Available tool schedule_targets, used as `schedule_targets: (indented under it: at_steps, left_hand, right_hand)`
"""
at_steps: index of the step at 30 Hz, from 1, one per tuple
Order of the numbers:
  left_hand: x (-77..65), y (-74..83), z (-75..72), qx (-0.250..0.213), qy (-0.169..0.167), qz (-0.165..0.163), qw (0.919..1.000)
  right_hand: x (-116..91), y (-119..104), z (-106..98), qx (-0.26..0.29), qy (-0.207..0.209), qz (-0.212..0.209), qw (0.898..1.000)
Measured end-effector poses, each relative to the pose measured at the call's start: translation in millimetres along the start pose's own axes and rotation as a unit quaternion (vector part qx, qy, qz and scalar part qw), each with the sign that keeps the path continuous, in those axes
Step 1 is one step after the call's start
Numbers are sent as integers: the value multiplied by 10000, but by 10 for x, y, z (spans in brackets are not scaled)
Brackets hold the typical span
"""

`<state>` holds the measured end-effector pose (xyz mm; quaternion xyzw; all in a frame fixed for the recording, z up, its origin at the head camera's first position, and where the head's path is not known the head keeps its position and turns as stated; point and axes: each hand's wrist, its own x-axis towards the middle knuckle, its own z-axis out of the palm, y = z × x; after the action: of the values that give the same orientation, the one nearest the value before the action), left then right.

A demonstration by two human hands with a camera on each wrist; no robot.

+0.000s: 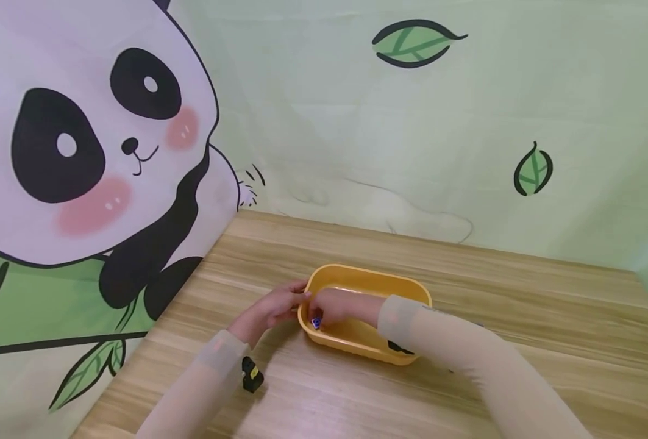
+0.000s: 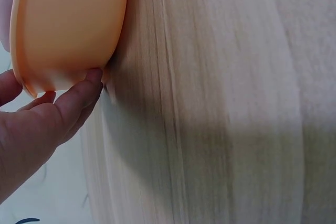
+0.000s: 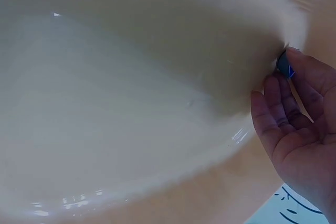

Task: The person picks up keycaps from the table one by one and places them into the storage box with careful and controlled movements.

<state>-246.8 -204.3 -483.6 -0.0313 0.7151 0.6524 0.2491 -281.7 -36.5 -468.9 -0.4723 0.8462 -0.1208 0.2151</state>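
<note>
Right sleeve [image 1: 466, 349] partly hides the tub [image 1: 373, 280]; pinched blue piece [image 1: 316, 322] barely shows.

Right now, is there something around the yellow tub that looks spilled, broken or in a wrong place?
Nothing spilled or broken stands out. The tub sits upright on the table; the left hand holds one end, the right hand pinches a small blue piece inside. Only the wall covering behind looks slightly wrinkled.
</note>
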Motion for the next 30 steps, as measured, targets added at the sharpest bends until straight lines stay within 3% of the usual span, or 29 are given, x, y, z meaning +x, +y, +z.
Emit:
schedule_targets:
  at_steps: [11,19,30]
  left_hand:
    - [0,-6,-4,8,-65,53,10000]
    - [10,9,-3,55,-106,28,9999]
    - [29,11,17,52,-32,-51,10000]
  right_hand:
    - [-17,-34,-55,-232,-179,13,9996]
    - [-141,-24,-264,28,-339,243,9991]
    - [-383,18,-594,175,-116,423,9989]
